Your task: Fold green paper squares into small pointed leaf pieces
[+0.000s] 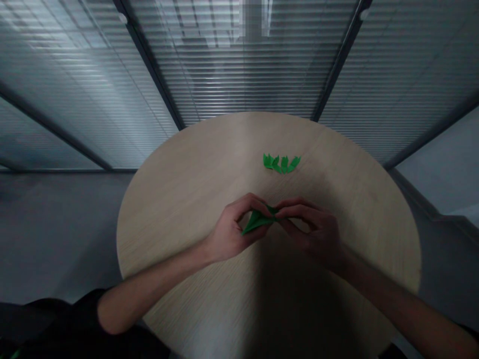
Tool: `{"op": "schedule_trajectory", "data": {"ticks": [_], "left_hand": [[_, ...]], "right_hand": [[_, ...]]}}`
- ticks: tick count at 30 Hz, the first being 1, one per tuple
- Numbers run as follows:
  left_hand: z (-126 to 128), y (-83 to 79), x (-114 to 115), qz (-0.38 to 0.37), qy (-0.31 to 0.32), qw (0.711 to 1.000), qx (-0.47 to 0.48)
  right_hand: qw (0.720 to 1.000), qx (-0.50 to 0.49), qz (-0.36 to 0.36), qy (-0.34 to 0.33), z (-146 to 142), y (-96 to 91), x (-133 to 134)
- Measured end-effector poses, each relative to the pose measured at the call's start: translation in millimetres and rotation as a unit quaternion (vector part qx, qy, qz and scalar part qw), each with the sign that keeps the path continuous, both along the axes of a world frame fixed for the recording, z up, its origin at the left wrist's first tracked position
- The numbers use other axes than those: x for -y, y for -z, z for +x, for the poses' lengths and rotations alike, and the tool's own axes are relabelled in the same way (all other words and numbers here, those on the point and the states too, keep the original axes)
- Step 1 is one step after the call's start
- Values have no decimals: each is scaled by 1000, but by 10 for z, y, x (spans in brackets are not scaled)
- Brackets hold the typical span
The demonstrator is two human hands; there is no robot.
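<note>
My left hand (pixel 230 230) and my right hand (pixel 309 229) hold a folded sheet of green paper (pixel 258 220) between them above the round wooden table (pixel 179 169). The paper's pointed end sticks out down and to the left from my left fingers. My right fingertips pinch its other end, and part of the paper is hidden by my fingers. Several small folded green paper pieces (pixel 281 163) lie side by side on the tabletop, just beyond my hands and apart from them.
The round table's curved edge surrounds the work area, with a grey floor below it. Glass partitions with slatted blinds (pixel 247 60) stand beyond the table. Dark sleeves show at the bottom corners of the view.
</note>
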State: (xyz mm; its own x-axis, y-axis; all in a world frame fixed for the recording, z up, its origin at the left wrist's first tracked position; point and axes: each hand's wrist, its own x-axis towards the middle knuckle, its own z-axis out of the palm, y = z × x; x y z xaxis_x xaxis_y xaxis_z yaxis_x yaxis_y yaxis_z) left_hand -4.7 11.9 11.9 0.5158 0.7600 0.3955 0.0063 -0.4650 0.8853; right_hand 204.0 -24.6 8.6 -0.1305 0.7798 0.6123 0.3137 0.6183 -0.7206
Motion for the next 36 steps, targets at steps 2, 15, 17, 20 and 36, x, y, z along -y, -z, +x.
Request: {"op": "schedule_trajectory", "data": {"ticks": [2, 15, 17, 20, 36], "left_hand": [[-4, 8, -1, -4, -1, 1000, 5], [32, -66, 30, -31, -28, 999, 22], [32, -66, 25, -37, -27, 999, 21], [32, -54, 17, -47, -28, 998, 26], [43, -15, 21, -57, -27, 997, 50]], "right_hand": [[1000, -5, -11, -1, -5, -13, 5], [995, -34, -90, -9, -14, -10, 5], [996, -23, -91, -8, -13, -9, 8], [996, -20, -86, -9, -15, -13, 11], [987, -42, -155, -5, -21, 24, 9]]}}
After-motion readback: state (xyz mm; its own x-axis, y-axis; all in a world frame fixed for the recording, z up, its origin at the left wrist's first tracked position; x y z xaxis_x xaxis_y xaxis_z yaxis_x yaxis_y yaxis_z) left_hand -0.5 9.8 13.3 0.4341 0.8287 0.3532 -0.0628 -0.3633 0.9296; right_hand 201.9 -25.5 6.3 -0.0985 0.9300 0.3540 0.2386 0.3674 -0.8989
